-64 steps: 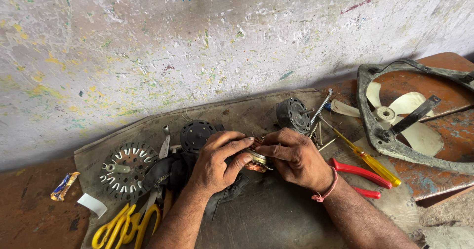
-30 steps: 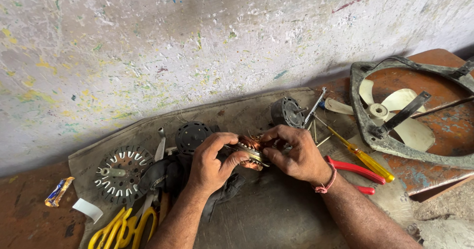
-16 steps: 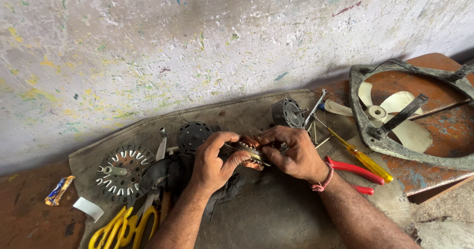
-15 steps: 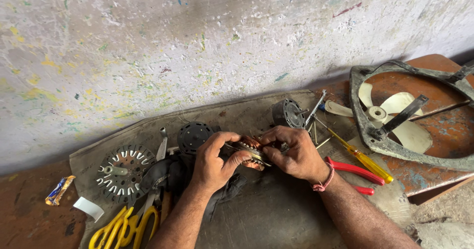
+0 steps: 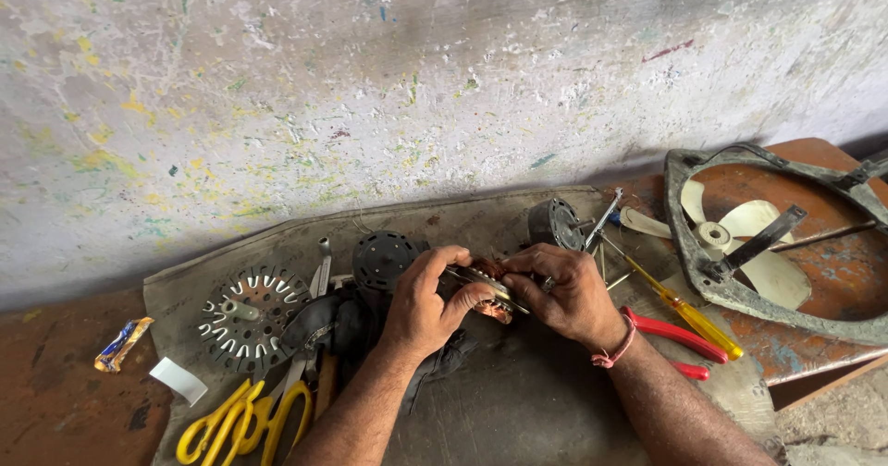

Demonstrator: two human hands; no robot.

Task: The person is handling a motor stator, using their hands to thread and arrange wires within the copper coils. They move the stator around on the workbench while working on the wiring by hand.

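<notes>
Small motor stator [image 5: 488, 292], round metal ring with copper windings. Tilted on edge, raised just above the bench [image 5: 555, 410]. Partly hidden.

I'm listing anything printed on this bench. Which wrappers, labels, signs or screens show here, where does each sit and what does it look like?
Wrapper: far left on the brown bench, off the grey mat; small, crumpled, shiny, blue and yellow.
White slip: just right of the wrapper, at the mat's left edge; flat, rectangular, plain white, possibly a label.
No signs or screens in view.
</notes>
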